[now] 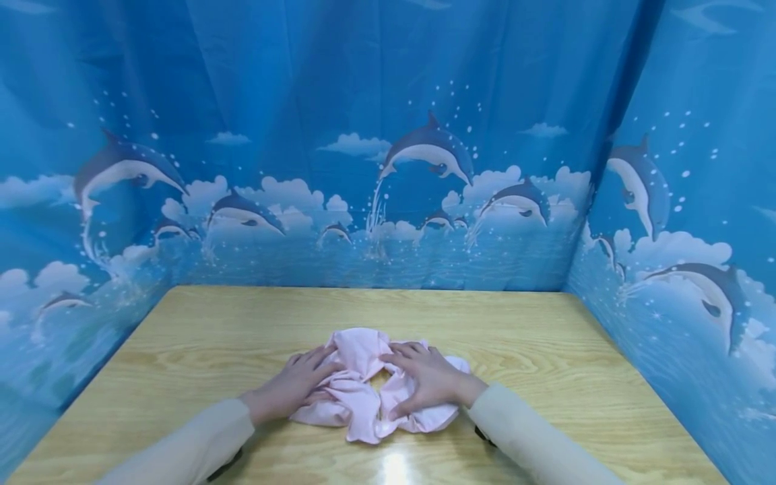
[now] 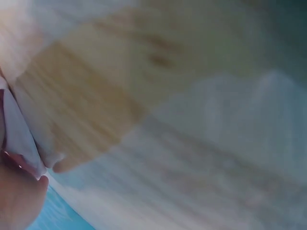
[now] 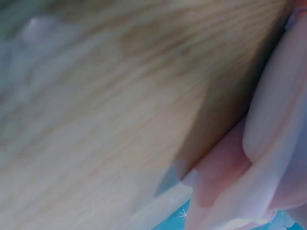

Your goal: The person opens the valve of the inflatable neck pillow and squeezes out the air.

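Observation:
A crumpled pale pink cloth [image 1: 362, 350] lies in loose folds on the wooden table [image 1: 242, 323], and a small patch of wood shows through a gap in its middle. On its left side rests my left hand [image 1: 297, 385], fingers extended over the folds. My right hand [image 1: 427, 377] lies over the right part, its thumb spread away from the fingers. In the left wrist view, part of the hand [image 2: 19, 199] and a fold of the cloth [image 2: 21, 139] show at the left edge. The right wrist view has cloth folds [image 3: 261, 177] close up at the right.
A blue curtain [image 1: 291, 81] printed with dolphins and clouds hangs behind the table and along both sides. Light sleeves [image 1: 188, 438] cover both forearms, with a dark band under each wrist. Light glares off the table's near part.

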Demonstrator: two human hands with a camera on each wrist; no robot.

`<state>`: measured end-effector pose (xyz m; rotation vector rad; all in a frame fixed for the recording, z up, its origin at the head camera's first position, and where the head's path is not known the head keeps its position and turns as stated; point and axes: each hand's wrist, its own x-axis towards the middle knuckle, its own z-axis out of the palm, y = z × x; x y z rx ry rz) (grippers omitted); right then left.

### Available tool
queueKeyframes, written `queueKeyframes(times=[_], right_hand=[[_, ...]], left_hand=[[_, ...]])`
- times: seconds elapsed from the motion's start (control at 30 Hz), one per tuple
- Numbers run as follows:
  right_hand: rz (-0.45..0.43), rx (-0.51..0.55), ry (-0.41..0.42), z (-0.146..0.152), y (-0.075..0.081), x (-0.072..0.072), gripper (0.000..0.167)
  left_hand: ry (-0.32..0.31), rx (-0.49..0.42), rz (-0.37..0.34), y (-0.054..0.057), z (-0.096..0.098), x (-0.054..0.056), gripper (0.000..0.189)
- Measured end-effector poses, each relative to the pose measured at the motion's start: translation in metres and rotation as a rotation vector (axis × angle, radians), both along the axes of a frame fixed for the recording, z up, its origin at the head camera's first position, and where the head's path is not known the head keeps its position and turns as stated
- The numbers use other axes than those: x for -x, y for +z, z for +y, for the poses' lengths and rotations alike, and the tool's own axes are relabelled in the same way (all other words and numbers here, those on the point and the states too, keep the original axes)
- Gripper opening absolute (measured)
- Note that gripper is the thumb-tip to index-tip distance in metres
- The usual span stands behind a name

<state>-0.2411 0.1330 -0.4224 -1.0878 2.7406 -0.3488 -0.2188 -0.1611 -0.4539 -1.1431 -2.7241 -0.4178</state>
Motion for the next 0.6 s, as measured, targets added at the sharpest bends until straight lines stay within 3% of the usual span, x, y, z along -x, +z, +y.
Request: queueKeyframes(times=[0.27, 0.6], right_hand=[[0.05, -0.023, 0.017, -0.0007, -0.0037, 0.0015, 0.094], [0.063, -0.032, 0.009, -0.0013, -0.0068, 0.0024, 0.083]], left_hand=[[0.005, 0.019, -0.037, -0.0001, 0.0019, -0.0031, 0.053], [-0.005, 0.059, -0.066, 0.0037, 0.0038, -0.0092, 0.042]])
